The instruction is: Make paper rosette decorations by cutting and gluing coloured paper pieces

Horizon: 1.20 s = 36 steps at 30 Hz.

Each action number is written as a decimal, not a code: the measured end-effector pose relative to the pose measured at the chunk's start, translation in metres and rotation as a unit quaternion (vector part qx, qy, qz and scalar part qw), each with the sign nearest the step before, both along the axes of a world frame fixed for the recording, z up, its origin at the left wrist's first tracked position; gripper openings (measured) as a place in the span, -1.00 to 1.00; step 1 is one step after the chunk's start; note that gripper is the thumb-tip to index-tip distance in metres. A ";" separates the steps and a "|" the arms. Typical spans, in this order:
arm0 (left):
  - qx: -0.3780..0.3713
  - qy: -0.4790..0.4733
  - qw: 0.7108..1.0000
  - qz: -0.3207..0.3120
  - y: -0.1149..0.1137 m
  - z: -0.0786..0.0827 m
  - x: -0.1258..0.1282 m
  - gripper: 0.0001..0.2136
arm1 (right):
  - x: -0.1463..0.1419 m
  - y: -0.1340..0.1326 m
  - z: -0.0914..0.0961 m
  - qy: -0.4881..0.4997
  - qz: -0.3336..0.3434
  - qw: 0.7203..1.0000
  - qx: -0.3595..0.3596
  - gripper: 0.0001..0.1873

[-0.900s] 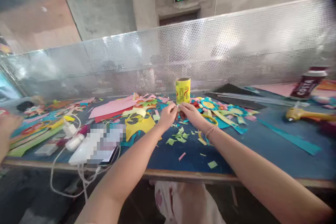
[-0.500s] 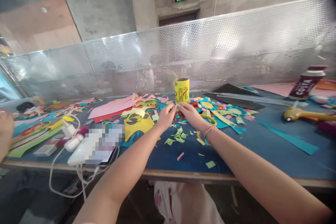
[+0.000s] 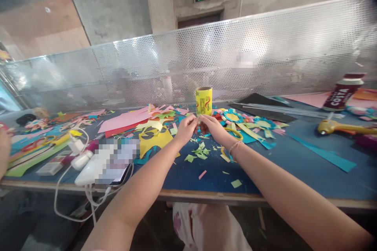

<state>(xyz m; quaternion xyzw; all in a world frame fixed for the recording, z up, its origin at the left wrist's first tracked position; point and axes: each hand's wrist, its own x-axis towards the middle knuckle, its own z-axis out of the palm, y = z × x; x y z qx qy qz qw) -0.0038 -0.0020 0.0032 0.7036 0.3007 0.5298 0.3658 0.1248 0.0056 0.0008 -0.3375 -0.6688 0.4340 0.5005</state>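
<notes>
Blue table (image 3: pixel 297 164), fingers (image 3: pixel 193 122) together near yellow roll (image 3: pixel 204 100)

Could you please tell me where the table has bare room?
Bare table shows between the right forearm and teal strip, and between that strip and the glue gun. Crowded: paper scraps around the left hand and right hand; charger leftward.

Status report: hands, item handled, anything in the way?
Left hand, right hand: fingertips close together. Anything pinched: too small to tell. Yellow tube upright just beyond; green scraps on near side.
</notes>
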 end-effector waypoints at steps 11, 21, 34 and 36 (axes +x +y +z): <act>-0.048 -0.023 0.998 -0.016 0.001 -0.002 0.002 -0.73 | -0.001 -0.005 0.006 -0.011 0.000 0.998 0.067 -0.64; -0.027 0.011 1.000 0.004 0.001 -0.004 0.000 -0.73 | 0.001 -0.003 0.003 -0.010 -0.013 1.000 0.018 -0.63; -0.010 0.042 0.999 0.015 0.000 -0.003 -0.001 -0.71 | 0.003 -0.001 0.006 -0.045 -0.023 0.997 0.064 -0.69; -0.025 0.029 0.999 0.011 -0.001 -0.003 0.000 -0.73 | 0.003 -0.002 0.006 -0.044 -0.017 0.997 0.063 -0.69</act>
